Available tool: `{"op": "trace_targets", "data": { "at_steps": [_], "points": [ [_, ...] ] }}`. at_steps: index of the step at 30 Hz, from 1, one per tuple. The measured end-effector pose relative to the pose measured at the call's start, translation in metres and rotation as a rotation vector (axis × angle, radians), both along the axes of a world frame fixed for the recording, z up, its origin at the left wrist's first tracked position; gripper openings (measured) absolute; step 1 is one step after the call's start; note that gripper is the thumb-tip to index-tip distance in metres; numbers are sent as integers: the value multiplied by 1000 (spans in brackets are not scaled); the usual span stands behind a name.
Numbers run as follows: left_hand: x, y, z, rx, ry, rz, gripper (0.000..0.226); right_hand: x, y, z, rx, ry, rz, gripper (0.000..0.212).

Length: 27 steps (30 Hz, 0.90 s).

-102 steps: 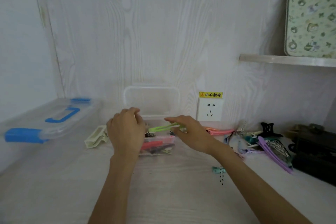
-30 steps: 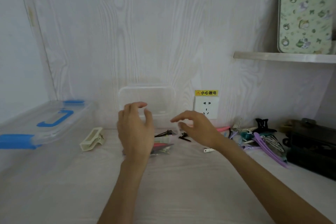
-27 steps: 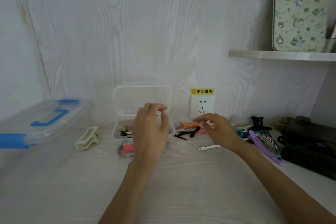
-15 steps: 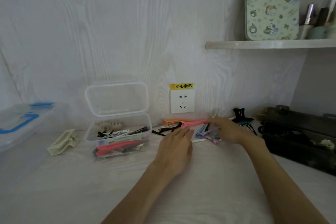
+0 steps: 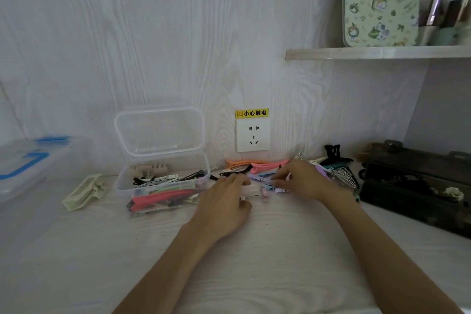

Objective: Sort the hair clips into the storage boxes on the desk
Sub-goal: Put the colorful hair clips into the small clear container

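A small clear storage box (image 5: 119, 185) stands by the wall with its lid up, holding several clips, among them a long red one (image 5: 163, 196). Loose hair clips (image 5: 257, 167) lie in a pile below the socket. My right hand (image 5: 303, 182) rests on the right of that pile, its fingertips pinched on a small pastel clip (image 5: 267, 181). My left hand (image 5: 224, 205) lies on the desk just left of it, fingers loosely curled and apart, with a thin pale clip (image 5: 253, 196) beside its thumb. A cream claw clip (image 5: 84, 191) lies left of the box.
A large clear box with blue handle and latches (image 5: 30, 160) sits at the far left. A dark case (image 5: 418, 186) fills the right side, with a black claw clip (image 5: 332, 153) and a metal clip near it. A wall socket (image 5: 252, 135) and a shelf (image 5: 377, 52) are behind.
Both hands left the small box, where a green clip went in, and moved right to the loose pile. The view has swung right. My right fingers have closed on a pastel clip.
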<state>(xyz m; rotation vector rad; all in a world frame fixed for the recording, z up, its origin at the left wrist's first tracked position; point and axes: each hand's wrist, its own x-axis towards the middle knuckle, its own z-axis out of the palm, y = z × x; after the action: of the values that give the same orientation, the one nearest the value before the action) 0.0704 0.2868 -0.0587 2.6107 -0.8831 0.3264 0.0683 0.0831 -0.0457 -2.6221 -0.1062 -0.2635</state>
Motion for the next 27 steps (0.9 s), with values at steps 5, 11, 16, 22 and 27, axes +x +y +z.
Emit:
{"op": "trace_targets", "data": {
  "at_steps": [5, 11, 16, 22, 27],
  "points": [
    [-5, -4, 4, -107, 84, 73, 48, -3, 22, -1, -10, -15, 102, 19],
    [-5, 3, -2, 63, -50, 88, 30, -17, -9, 17, -160, 375, 84, 50],
    [-6, 8, 9, 125, -43, 41, 19, -14, -7, 8, -156, 236, 133, 42],
    [-7, 15, 19, 290, -149, 88, 14, -5, -3, -4, -219, -105, 35, 25],
    [-7, 19, 16, 254, -124, 73, 26, -3, -10, -6, -195, -131, 53, 27]
  ]
}}
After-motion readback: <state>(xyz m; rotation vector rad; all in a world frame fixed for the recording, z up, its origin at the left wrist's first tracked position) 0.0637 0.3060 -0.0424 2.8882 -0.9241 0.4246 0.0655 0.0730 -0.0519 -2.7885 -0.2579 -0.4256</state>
